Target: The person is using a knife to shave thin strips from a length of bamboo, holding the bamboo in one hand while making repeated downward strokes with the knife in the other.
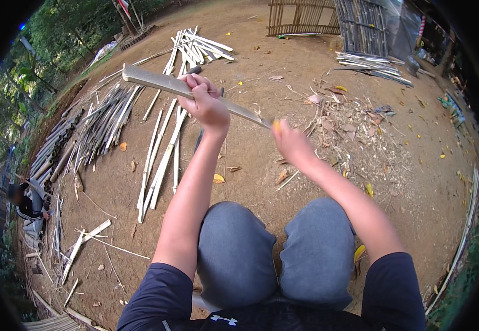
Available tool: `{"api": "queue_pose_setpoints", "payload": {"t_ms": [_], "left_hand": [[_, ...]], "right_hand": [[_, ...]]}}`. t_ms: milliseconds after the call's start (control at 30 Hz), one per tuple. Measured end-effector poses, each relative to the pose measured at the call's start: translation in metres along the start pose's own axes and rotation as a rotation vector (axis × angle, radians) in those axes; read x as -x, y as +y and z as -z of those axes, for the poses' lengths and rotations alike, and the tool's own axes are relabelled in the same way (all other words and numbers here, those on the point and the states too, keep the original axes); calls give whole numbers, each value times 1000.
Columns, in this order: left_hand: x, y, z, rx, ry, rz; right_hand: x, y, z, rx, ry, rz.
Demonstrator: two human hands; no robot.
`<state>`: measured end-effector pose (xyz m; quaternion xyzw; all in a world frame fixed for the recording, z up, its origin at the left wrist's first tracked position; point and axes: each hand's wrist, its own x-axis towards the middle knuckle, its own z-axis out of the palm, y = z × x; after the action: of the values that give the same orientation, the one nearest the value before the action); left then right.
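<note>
The left hand [206,109], fingers closed, gripped a long, flat, pale bamboo strip [159,81] at eleven o'clock. The right hand [294,148] clasped a blurred yellow object [276,126]. This strip appeared unfinished; thin whitish slats [194,51] towards twelve looked already split.

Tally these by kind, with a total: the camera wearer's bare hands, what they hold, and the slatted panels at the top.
Bare hands: 2 (left hand, right hand)
Long strip, held in the left: 1
Blurred yellow object, in the right: 1
Slatted panels: 2 (brown panel, dark panel)
Total: 6
</note>
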<state>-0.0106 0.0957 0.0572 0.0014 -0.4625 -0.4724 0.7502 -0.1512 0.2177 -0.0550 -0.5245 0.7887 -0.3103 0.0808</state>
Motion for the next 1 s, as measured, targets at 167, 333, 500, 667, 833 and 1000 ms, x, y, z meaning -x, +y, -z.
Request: {"api": "queue_pose_setpoints", "payload": {"t_ms": [167, 333, 500, 667, 833, 1000], "left_hand": [[1, -3, -7, 0, 22, 10], [-4, -7, -2, 41, 26, 27], [-5, -4, 2, 42, 9, 19], [5, -5, -8, 28, 5, 10], [3, -6, -10, -28, 29, -17], [-3, -3, 8, 30, 0, 28]], "right_hand": [[3, 33, -33, 157, -66, -39], [-13, 49, -22, -181, -255, 48], [-6, 13, 7, -59, 58, 29], [6, 13, -3, 95, -55, -55], [5, 17, -19, 157, -200, -126], [-14, 18, -3, -383, -558, -403]]}}
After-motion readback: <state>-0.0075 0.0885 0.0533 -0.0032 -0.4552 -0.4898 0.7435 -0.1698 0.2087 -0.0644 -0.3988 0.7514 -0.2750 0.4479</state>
